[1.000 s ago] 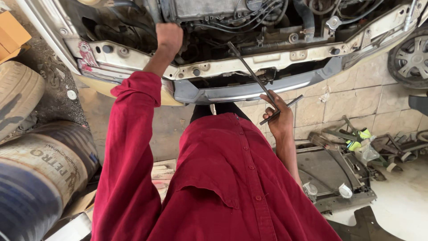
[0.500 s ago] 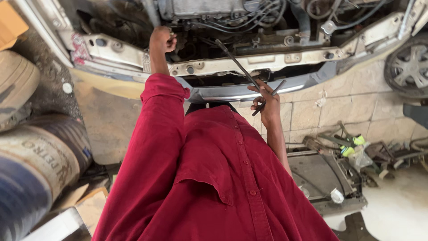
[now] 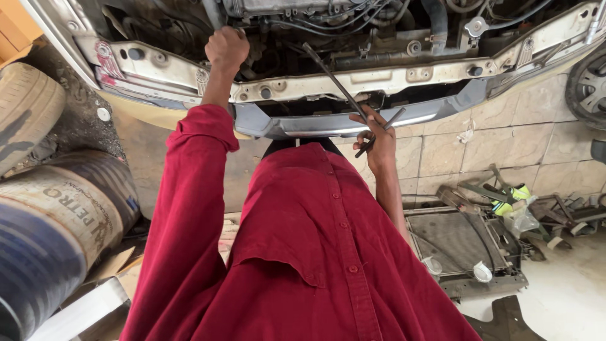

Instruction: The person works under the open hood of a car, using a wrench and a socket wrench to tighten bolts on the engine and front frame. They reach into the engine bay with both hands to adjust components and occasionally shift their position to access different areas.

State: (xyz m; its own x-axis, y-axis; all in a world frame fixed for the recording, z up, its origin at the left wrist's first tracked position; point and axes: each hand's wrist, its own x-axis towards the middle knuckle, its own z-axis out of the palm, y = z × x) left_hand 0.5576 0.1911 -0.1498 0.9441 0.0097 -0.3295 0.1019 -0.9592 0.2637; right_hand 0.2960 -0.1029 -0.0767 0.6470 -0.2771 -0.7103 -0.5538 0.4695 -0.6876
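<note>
I lean over the open engine bay point(image 3: 379, 25) of a car, in a red long-sleeved shirt. My left hand point(image 3: 225, 48) reaches over the white front crossmember point(image 3: 391, 79) and is closed in a fist around the lower end of a grey hose point(image 3: 212, 11). My right hand point(image 3: 374, 137) hovers just above the grey bumper beam point(image 3: 303, 123) and grips a long dark metal rod point(image 3: 331, 77) that slants up and left into the engine bay. A second short dark tool point(image 3: 386, 126) sticks out of the same hand.
A worn tyre point(image 3: 25, 110) and a lying drum point(image 3: 57, 221) sit at the left. On the tiled floor at the right lie a radiator point(image 3: 461, 243), scattered tools and a green-yellow can point(image 3: 512, 197). A car wheel point(image 3: 590, 82) shows at the right edge.
My left hand has moved from the front crossmember deeper into the engine bay and closed at the hose. My right hand keeps the rod in about the same place.
</note>
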